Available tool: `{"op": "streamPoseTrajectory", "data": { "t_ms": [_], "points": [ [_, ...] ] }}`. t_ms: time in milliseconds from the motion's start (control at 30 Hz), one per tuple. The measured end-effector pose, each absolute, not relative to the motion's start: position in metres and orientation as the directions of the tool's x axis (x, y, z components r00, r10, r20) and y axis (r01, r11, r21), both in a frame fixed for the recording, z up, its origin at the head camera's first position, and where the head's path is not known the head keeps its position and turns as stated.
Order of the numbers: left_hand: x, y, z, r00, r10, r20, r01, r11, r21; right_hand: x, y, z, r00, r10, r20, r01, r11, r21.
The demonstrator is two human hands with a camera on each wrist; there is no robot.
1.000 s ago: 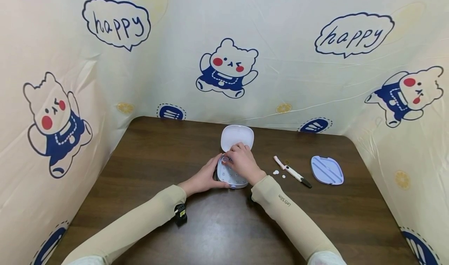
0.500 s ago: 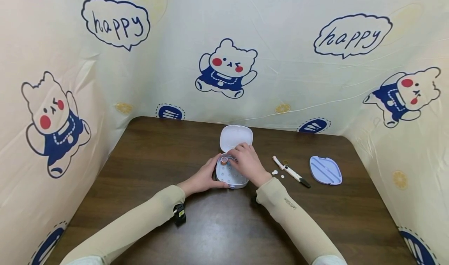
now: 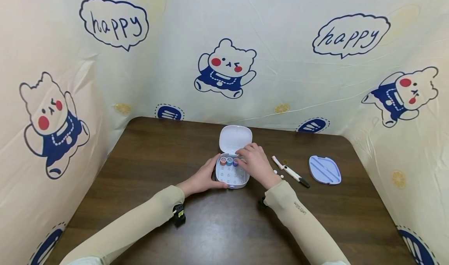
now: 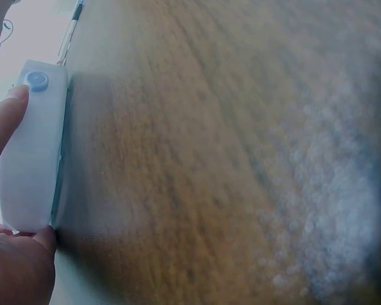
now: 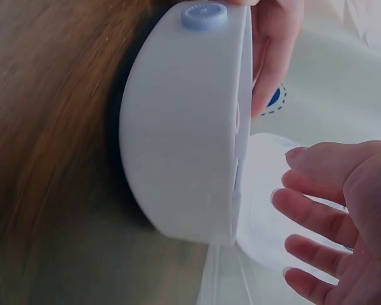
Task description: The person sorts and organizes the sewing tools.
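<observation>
A white sewing box (image 3: 232,178) with a pegged inside stands with its lid (image 3: 235,138) raised at the back. Along its back row sit an orange spool (image 3: 223,161), a blue spool (image 3: 229,161) and a purple spool (image 3: 235,162). My left hand (image 3: 203,178) grips the box from the left side, the thumb by the front latch (image 4: 36,81). Over the back right part of the box is my right hand (image 3: 257,163), its thumb close to the purple spool. In the right wrist view the right hand's fingers (image 5: 311,213) are spread and loosely bent, with nothing visible between them.
Right of the box lie small white pieces (image 3: 281,176), a seam ripper-like white tool with a black end (image 3: 296,176), its pink piece (image 3: 277,162) and a small yellowish ring (image 3: 285,162). Farther right is a blue tray (image 3: 324,170). Patterned cloth (image 3: 168,62) surrounds the table.
My right hand has moved right along the back row, away from the orange spool, and the blue and purple spools have come into view. The left hand keeps its hold on the box.
</observation>
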State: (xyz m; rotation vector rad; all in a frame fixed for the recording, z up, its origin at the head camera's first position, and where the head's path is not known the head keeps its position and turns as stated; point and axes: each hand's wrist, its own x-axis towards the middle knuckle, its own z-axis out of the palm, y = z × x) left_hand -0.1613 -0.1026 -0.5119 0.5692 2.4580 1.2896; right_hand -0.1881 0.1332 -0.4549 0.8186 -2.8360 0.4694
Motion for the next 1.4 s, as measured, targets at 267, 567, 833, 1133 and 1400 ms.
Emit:
{"op": "streamPoseTrajectory", "data": {
  "t_ms": [267, 567, 833, 1133, 1400],
  "points": [
    [-0.162, -0.103, -0.514, -0.878, 0.473, -0.077, 0.203, 0.512, 0.834, -0.185, 0.153, -0.453, -0.861, -0.454, 0.230, -0.506, 0.813, -0.288],
    [-0.161, -0.101, -0.512, -0.881, 0.464, -0.095, 0.184, 0.521, 0.834, -0.179, 0.178, -0.458, -0.873, -0.407, 0.271, -0.478, 0.824, -0.303],
    [-0.161, -0.101, -0.512, -0.884, 0.458, -0.096, 0.184, 0.528, 0.829, -0.176, 0.204, -0.462, -0.884, -0.367, 0.289, -0.450, 0.834, -0.318],
    [-0.162, -0.101, -0.512, -0.882, 0.464, -0.089, 0.197, 0.533, 0.823, -0.172, 0.242, -0.466, -0.912, -0.287, 0.294, -0.381, 0.859, -0.342],
    [-0.162, -0.101, -0.512, -0.882, 0.460, -0.098, 0.179, 0.521, 0.835, -0.168, 0.278, -0.468, -0.924, -0.236, 0.301, -0.331, 0.886, -0.325]
  ]
}}
